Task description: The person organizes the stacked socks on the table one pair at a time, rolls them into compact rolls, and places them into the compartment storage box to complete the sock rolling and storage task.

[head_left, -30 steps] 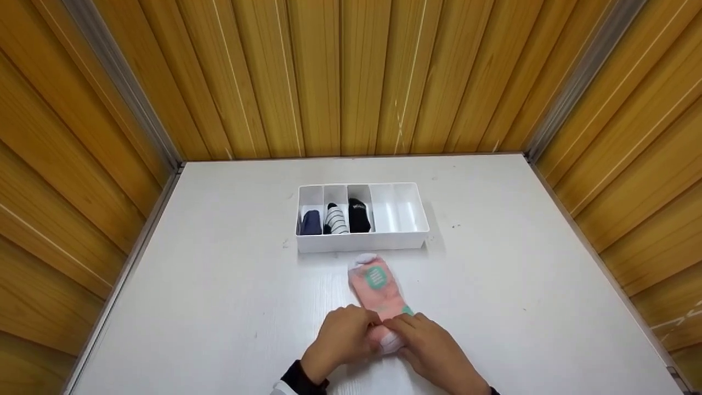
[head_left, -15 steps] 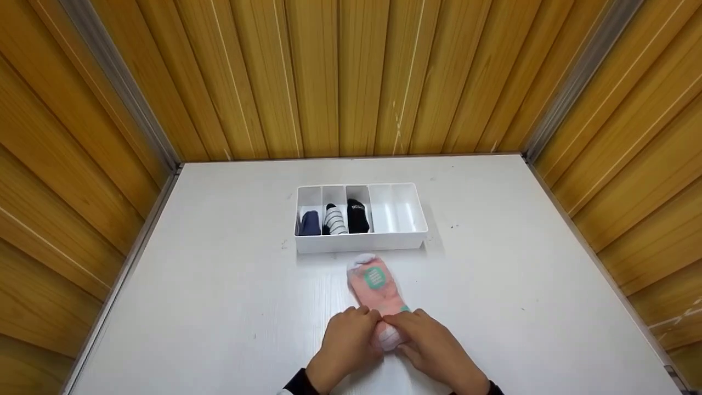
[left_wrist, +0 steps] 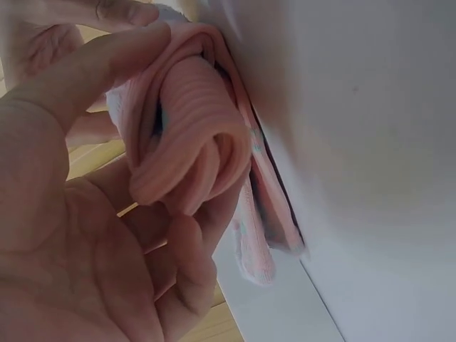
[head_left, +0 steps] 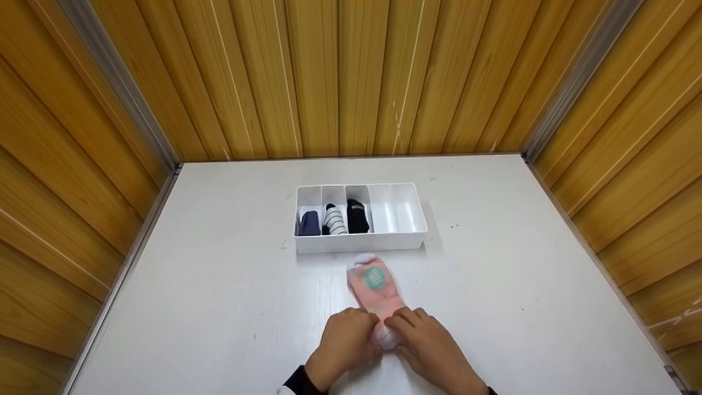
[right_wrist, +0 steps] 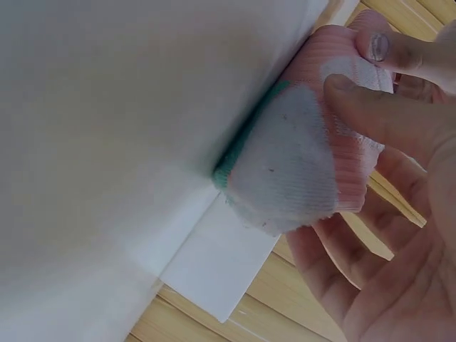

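A pink sock (head_left: 377, 288) with a white toe and a green patch lies lengthwise on the table, its near end between my two hands. My left hand (head_left: 347, 336) grips that end from the left, thumb on top. In the left wrist view, the rolled pink fabric (left_wrist: 196, 125) shows its folded layers above the curled fingers. From the other side my right hand (head_left: 430, 343) holds the roll, thumb pressed on it and fingers below. A white part of the sock (right_wrist: 285, 164), edged in green, faces the right wrist view.
Just beyond the sock stands a white divided box (head_left: 362, 243). Its left compartments hold a navy sock (head_left: 310, 223), a striped sock (head_left: 335, 220) and a black sock (head_left: 358, 216). Wood-look panels (head_left: 351, 77) enclose the white table (head_left: 208, 274) at the back and sides.
Both hands stay at the sock's near end, with small finger shifts. That end is curled slightly farther up, and the green spot beside my right hand has gone out of sight.
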{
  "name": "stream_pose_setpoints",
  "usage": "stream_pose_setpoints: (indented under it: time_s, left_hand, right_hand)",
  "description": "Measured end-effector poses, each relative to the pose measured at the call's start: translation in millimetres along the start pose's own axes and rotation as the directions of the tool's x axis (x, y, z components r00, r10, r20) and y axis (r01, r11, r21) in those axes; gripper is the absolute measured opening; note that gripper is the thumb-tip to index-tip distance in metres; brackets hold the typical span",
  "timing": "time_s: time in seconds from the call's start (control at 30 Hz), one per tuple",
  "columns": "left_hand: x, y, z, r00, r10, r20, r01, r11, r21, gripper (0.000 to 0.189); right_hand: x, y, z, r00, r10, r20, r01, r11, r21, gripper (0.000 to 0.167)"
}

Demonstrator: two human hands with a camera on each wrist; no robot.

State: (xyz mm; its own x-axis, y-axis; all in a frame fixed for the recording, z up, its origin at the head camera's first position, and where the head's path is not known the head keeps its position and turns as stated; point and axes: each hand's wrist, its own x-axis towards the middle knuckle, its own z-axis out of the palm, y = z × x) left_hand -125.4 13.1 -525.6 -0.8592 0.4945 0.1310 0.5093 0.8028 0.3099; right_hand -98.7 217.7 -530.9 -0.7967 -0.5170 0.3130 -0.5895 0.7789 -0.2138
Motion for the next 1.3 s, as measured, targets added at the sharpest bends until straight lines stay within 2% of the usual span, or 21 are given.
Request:
stream_pose_setpoints:
  time_s: [0.2,0.37,0.5,0.6,0.83,1.3]
  left_hand:
    - [-2.6,-1.9,2.7,1.0,-0.016,0.008,0.016,1.0,0.003,0.037]
    - [-3.4,-1.7,5.3,0.998,-0.028,-0.056,0.028,1.0,0.002,0.048]
    - [-3.8,1.5,6.6,0.994,-0.016,-0.105,0.022,0.998,0.061,0.054]
    - [-2.8,3.7,6.4,0.995,-0.017,-0.103,0.026,0.995,0.091,0.053]
    - [1.0,5.9,3.1,0.998,-0.044,-0.05,0.049,0.995,0.086,0.041]
    - [1.3,4.6,1.9,0.999,-0.036,-0.021,0.038,0.996,0.085,0.039]
  right_hand:
    - [1.0,0.6,0.8,1.0,0.024,0.018,-0.025,0.998,0.052,0.052]
    - [1.7,2.3,3.4,1.0,0.016,-0.011,-0.015,0.998,0.057,0.05]
    - [2.0,2.5,3.5,1.0,0.018,-0.021,-0.017,0.998,0.061,0.052]
    - [1.6,2.0,2.2,0.999,0.033,-0.002,-0.032,0.998,0.054,0.054]
    - [2.2,0.0,-0.3,0.996,0.063,0.057,-0.063,0.998,0.002,0.063]
    - [2.8,1.2,3.5,0.999,0.047,0.018,-0.048,0.998,0.043,0.054]
